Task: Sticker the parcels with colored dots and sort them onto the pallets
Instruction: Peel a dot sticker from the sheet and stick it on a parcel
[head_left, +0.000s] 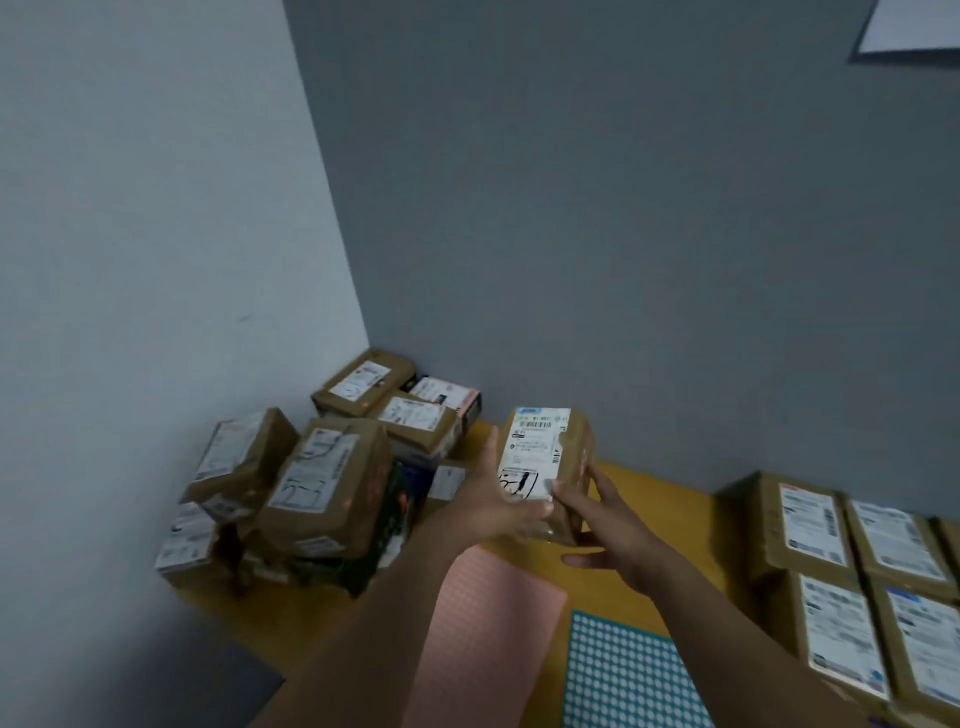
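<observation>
Label print too blurred to read, a tape-wrapped brown cardboard parcel (563, 457) is held upright over the yellow table (670, 519), left hand (493, 501) and right hand (610, 527) clasping its sides.

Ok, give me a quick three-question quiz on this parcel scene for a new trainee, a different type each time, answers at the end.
1. True or false: the right hand alone holds the parcel.
2. A pink sheet and a teal sheet of dots lie on the table. Which is nearer the jumbled pile? A) pink B) teal C) both equally.
3. Fill in: the rowed parcels sit on the table's ____ side.
Key: 1 false, the left hand grips it too; 2 A; 3 right.
</observation>
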